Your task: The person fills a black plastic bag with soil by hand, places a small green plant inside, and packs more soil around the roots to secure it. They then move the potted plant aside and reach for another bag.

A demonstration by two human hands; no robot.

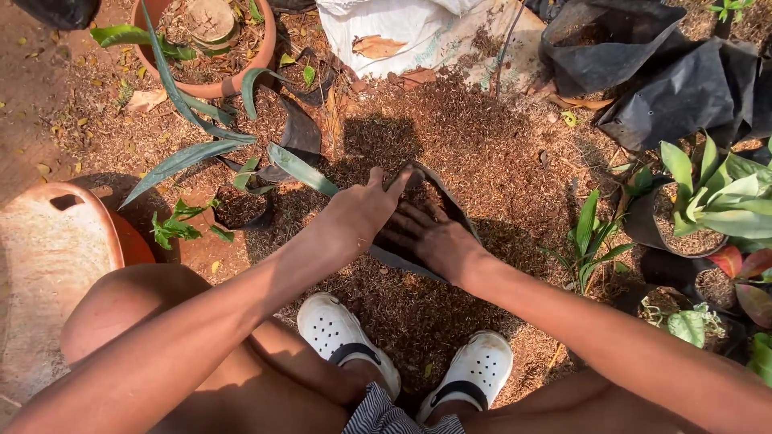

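A black plastic grow bag [450, 210] lies tilted on the mulch-covered ground in front of my feet. My left hand [366, 207] grips its near-left rim, thumb and fingers holding the mouth apart. My right hand [434, 239] reaches into the bag's mouth, fingers spread flat on the dark soil inside. Both forearms stretch out from the bottom of the view.
A terracotta pot [257, 60] with long green leaves stands at the upper left. A white sack [402, 32] lies at the top, black bags [643, 72] at the upper right, potted plants [716, 201] on the right. An orange basin [104, 225] sits at left. White clogs [346, 337] below.
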